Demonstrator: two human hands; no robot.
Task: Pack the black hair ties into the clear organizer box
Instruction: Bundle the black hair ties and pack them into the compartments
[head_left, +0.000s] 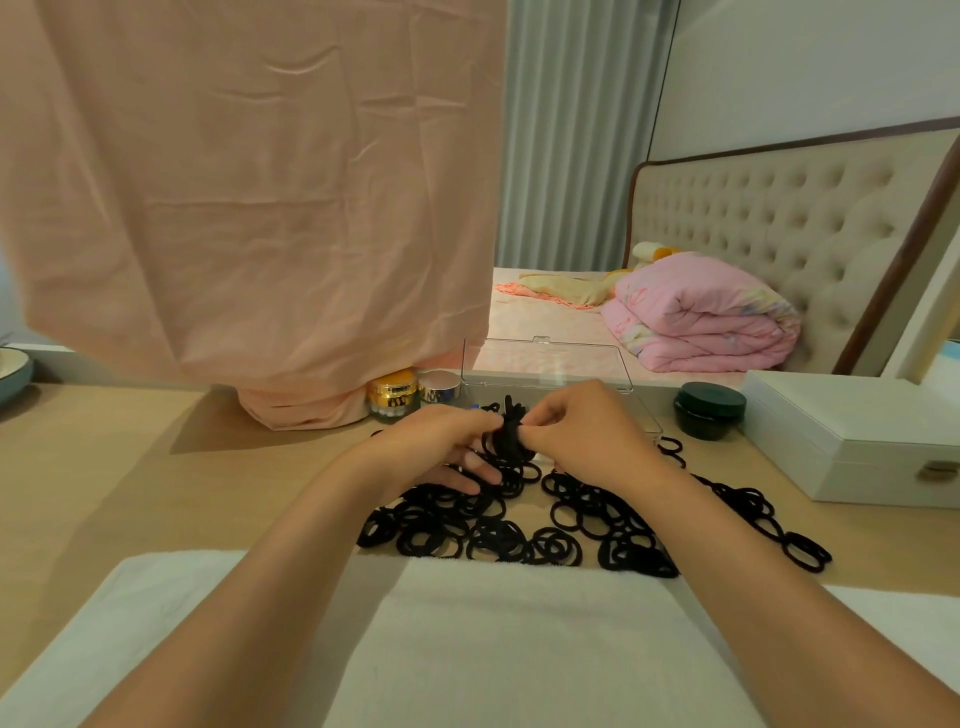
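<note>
Left of the clear organizer box (546, 362), a pink cloth (249, 182) hangs down to the wooden table (104, 467) that the box stands on. Nearer me than the box, a white towel (519, 649) lies under my forearms. Behind the box sits a bed with a tufted headboard (769, 218) and a folded pink quilt (701, 322). Right of the box rests a closed white case (852, 447). Loose black hair ties (519, 535) sprawl in a heap on the table between the box and the towel. The box itself is open, its lid standing upright; my hands hide most of its base. Just in front of it, my left hand (441, 447) and right hand (582, 436) meet, each pinching a bunch of hair ties (511, 436) between thumb and curled fingertips, while my left hand's lower fingers reach straight onto the heap. A dark green jar (709, 408) stands just right of the box, a gold jar (392, 397) and a silver-lidded jar (439, 387) just left.
</note>
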